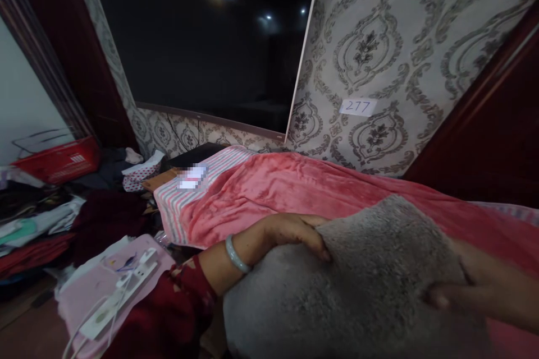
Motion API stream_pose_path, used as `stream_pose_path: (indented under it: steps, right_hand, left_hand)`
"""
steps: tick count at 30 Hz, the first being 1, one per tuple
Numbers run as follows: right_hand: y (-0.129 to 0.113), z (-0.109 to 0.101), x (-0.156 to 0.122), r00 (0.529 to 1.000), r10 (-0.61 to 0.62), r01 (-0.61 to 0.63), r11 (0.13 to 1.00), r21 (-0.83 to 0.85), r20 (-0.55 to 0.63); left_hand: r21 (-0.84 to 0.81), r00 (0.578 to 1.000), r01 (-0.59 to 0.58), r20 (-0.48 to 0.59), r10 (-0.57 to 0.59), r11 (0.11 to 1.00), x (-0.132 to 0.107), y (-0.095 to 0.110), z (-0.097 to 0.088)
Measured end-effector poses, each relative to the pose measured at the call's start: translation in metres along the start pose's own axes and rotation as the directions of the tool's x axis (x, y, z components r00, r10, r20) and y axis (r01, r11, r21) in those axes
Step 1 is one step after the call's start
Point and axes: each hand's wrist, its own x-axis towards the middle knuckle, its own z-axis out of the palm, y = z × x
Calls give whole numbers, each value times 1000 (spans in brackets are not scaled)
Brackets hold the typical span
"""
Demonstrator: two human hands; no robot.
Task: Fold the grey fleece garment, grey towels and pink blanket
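A grey fluffy cushion (370, 286) fills the lower right, held over a bed. My left hand (286, 233), with a pale bangle at the wrist, grips its left top edge, thumb pressed on the fur. At the right side my right hand (475, 286) clasps the cushion, thumb on the front, fingers hidden behind. Under the cushion lies a pink fleece blanket (303, 185) spread across the bed.
A striped sheet (185, 202) covers the bed's far end. A white power strip (126, 286) with cables lies on a pink surface at the lower left. Piled clothes (37, 224) and a red basket (59, 160) crowd the left. A dark window (202, 39) and patterned wall stand behind.
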Motion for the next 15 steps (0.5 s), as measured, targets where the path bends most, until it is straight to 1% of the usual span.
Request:
stream_pose_path:
  steps: [2, 3, 4, 6, 8, 9, 11, 12, 13, 15]
  right_hand:
    - [4, 8, -6, 995, 77, -82, 994, 71, 66]
    - [4, 11, -10, 992, 104, -110, 988, 105, 67]
    - [4, 14, -13, 992, 120, -124, 983, 133, 36]
    - [-1, 14, -22, 987, 132, -115, 979, 168, -93]
    - [-10, 9, -30, 961, 148, -101, 974, 202, -233]
    - [-17, 5, -34, 941, 164, -99, 970, 222, -297]
    - [-33, -5, -40, 891, 204, -90, 955, 281, -407]
    - [-41, -9, -42, 864, 224, -82, 946, 314, -450]
    - [-48, -13, -43, 843, 242, -72, 936, 345, -480]
    - [-55, -19, -42, 817, 279, -60, 912, 406, -505]
  left_hand:
    - [-43, 999, 32, 21, -31, 999, -1, -1, -3]
    - [-55, 998, 46, 45, -44, 997, -1, 1, -5]
    - [-66, 997, 56, 65, -52, 996, 0, 3, -7]
    - [-83, 995, 79, 65, -74, 993, 3, 10, -15]
    - [-79, 996, 86, 1, -86, 993, 9, 15, -29]
    - [-70, 995, 86, -42, -89, 994, 14, 15, -39]
    - [-60, 987, 83, -132, -90, 995, 26, 7, -64]
    - [-71, 983, 93, -153, -103, 993, 32, -2, -77]
    - [-98, 977, 105, -174, -121, 990, 38, -12, -91]
    - [-161, 965, 57, -245, -95, 985, 47, -38, -113]
